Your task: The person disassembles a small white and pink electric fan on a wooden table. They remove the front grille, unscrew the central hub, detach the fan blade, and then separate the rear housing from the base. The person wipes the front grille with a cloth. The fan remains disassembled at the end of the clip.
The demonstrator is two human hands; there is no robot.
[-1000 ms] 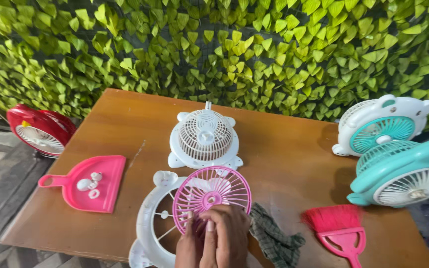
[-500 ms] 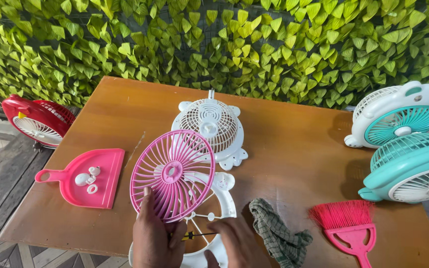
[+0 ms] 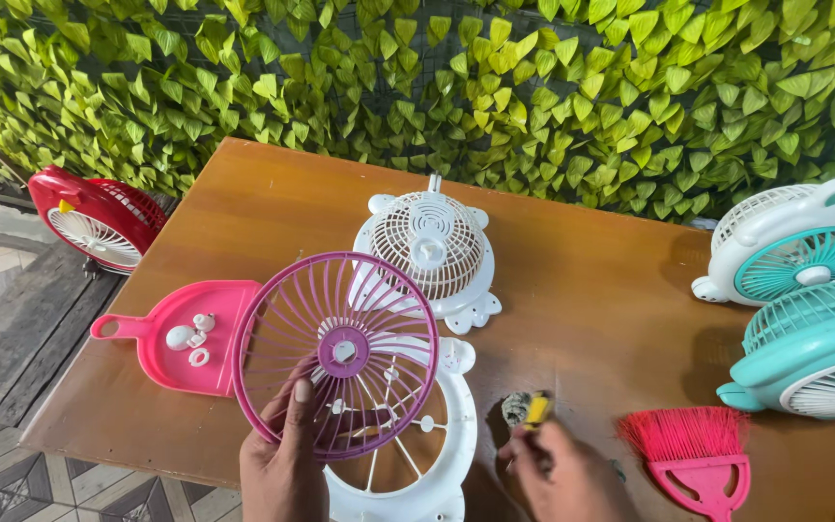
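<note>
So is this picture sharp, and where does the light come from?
Head view: even daylight, with soft shadows beside the white fan on the table; the pink grille in the left hand is sharp, the right hand slightly blurred; edges bow a little, wide-angle.

teal fan point(image 3: 814, 362) cut by right edge; right hand point(image 3: 572, 478) blurred

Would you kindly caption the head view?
Left hand lifts a pink fan grille above a white fan frame on the table.
</note>
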